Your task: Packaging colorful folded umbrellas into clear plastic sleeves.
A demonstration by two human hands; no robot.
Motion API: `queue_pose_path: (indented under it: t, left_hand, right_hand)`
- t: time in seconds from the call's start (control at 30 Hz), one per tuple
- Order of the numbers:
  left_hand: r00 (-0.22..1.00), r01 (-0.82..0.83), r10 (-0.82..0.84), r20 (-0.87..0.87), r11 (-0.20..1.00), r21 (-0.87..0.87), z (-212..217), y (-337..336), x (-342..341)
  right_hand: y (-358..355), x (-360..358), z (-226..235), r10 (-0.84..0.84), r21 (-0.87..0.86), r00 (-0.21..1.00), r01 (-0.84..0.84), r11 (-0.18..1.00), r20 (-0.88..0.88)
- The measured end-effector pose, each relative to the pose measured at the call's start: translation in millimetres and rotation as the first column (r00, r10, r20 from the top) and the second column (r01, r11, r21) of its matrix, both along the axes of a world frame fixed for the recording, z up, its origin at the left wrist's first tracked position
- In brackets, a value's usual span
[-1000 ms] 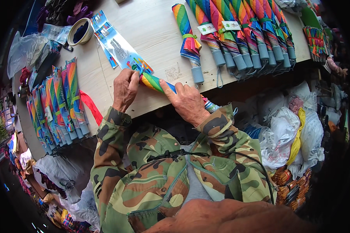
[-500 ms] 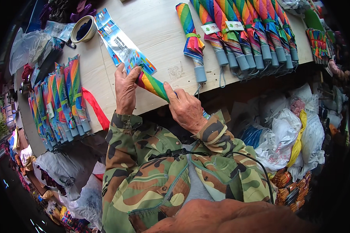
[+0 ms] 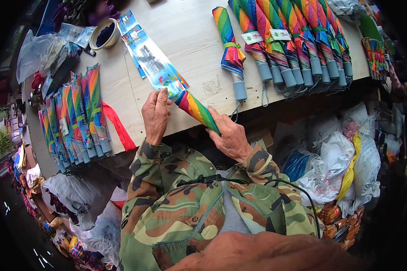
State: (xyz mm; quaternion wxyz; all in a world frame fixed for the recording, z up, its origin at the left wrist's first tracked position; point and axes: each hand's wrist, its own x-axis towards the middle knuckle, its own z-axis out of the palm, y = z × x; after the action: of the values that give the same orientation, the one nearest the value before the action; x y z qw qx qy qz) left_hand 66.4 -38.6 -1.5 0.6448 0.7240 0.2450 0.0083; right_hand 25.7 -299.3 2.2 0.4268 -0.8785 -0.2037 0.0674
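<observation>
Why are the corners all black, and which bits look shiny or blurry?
In the head view, the wide fisheye lens makes a roundish picture with black corners; there, the white plastic bags at right catch bright light; also in the head view, the rainbow umbrella in the right hand looks fairly sharp, but the green plant at far left looks blurry.

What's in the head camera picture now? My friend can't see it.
A person's right hand holds a rolled rainbow umbrella, one end by flat plastic sleeves on a pale table, with the left hand beside it. More rolled umbrellas lie in a left bunch and a right bunch.
</observation>
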Motion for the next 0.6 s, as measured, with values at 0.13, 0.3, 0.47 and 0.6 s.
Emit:
queue_pose_path:
  t: [0.13,0.3,0.47,0.6]
  left_hand:
    - [0.999,0.048,-0.055,0.001,0.872,0.487,4,39,24]
    - [0.938,-0.257,-0.159,0.31,0.285,0.923,26,142,127]
    - [0.974,0.12,-0.195,-0.117,0.003,0.993,23,233,251]
    - [0.76,0.576,-0.344,-0.551,-0.037,0.817,4,280,309]
  right_hand:
    - [-8,5,-4,-0.039,-0.072,0.998,0.042,0.997,0.043]
    - [-25,3,-9,-0.081,-0.054,0.994,0.085,0.995,0.069]
    - [-26,10,-13,-0.061,-0.109,0.994,0.07,0.992,0.086]
    - [-20,18,-15,-0.077,-0.128,0.994,0.086,0.988,0.075]
